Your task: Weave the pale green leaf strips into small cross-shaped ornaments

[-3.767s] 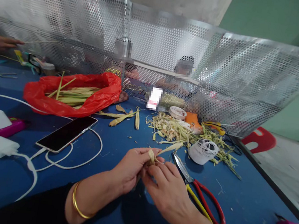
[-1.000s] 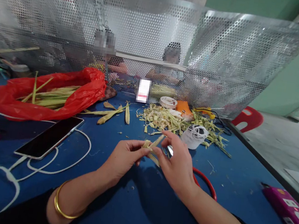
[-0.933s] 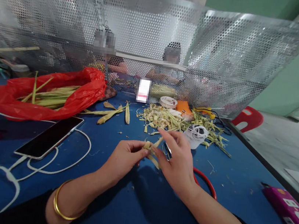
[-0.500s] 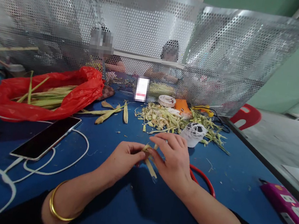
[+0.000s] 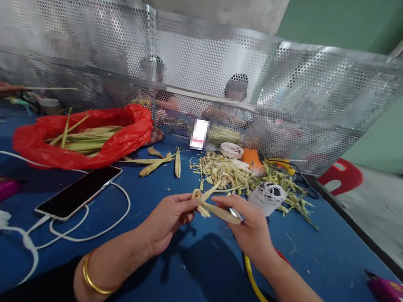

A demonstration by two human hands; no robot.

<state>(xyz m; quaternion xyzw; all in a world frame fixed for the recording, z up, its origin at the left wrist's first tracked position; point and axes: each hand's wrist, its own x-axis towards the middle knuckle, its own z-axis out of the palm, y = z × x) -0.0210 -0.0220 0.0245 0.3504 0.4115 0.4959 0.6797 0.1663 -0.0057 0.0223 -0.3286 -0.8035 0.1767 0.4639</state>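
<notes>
My left hand [image 5: 168, 216] pinches a small folded knot of pale yellow leaf strip [image 5: 205, 202] above the blue table [image 5: 183, 278]. My right hand [image 5: 250, 228] grips the loose end of the same strip and draws it out to the right. Both sets of fingers are closed on the strip. The scissors [image 5: 259, 289] lie under my right wrist, with only part of the yellow and red handles showing. A gold bangle [image 5: 93, 280] rings my left wrist.
A red bag of green leaves [image 5: 83, 137] lies back left. A phone [image 5: 79, 191] on a white cable sits left. A heap of leaf trimmings [image 5: 236, 173] and a white thread spool [image 5: 268, 196] lie ahead. A perforated metal screen [image 5: 205, 71] walls the back, with people behind. A pink box [image 5: 396, 301] sits right.
My right hand has shifted from folding over the knot to pulling one strip end out to the right. The view has tilted up slightly.
</notes>
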